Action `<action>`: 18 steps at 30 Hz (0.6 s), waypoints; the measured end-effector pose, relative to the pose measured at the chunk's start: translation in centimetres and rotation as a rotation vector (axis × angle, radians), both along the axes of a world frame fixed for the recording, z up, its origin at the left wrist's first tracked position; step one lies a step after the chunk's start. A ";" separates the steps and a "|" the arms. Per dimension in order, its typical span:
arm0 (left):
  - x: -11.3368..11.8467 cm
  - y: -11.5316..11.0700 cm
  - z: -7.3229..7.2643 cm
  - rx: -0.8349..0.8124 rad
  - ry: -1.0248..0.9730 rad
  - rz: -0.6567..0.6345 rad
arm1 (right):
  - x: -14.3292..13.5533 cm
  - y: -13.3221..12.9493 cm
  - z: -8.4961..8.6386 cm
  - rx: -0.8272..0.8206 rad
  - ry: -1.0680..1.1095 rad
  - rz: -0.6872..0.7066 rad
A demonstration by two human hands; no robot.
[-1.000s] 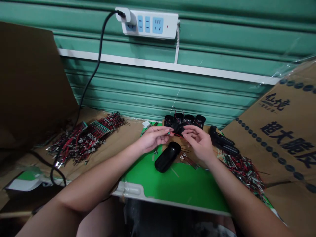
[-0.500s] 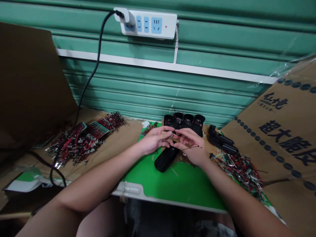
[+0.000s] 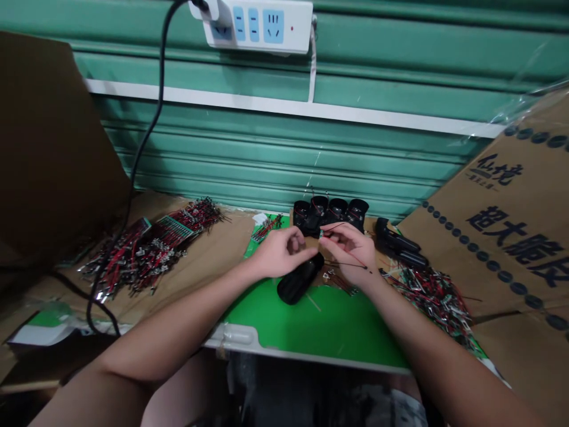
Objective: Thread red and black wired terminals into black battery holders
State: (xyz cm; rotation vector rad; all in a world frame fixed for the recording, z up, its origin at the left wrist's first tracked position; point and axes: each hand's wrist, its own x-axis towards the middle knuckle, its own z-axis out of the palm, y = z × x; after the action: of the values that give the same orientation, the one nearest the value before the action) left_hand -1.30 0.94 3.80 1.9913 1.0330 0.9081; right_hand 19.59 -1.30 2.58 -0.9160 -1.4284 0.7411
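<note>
My right hand [image 3: 349, 249] pinches a small wired circuit board [image 3: 321, 233] between thumb and fingers, and its thin red and black wires trail across the palm. My left hand [image 3: 282, 252] is just to the left, its fingers curled and its thumb resting at the top end of a black cylindrical housing [image 3: 300, 280]. That housing lies tilted on the green board [image 3: 338, 332]. Whether anything small sits inside the left fingers is hidden. Behind the hands, several black housings [image 3: 338, 209] stand in a row with wires at their tops.
Piles of wired boards lie at the left [image 3: 153, 249] and right [image 3: 438, 299]. Black handle-shaped parts [image 3: 398, 242] are at the back right. A cardboard box [image 3: 511, 225] stands at the right, and a black cable [image 3: 151, 130] hangs at the left from a power strip [image 3: 260, 25].
My hands have moved apart. The small board is now in my right hand alone, and my left thumb has come down to the black housing. The view has shifted slightly.
</note>
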 end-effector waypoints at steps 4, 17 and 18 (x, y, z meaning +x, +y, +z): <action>0.1 -1.6 0.5 0.099 0.328 -0.038 | 0.6 0.3 0.5 -0.147 0.107 -0.051; 0.8 0.2 -0.4 -0.256 -0.177 0.124 | 0.6 -0.2 0.5 -0.170 0.082 0.002; 0.9 0.4 -0.3 -0.336 -0.285 0.160 | 0.3 -0.3 0.3 -0.164 0.065 0.017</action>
State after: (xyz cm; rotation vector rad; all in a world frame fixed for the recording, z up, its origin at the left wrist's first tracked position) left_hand -0.43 1.39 3.47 1.4720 1.1080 0.9956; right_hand 19.90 -1.63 2.90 -0.9976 -1.3347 0.9030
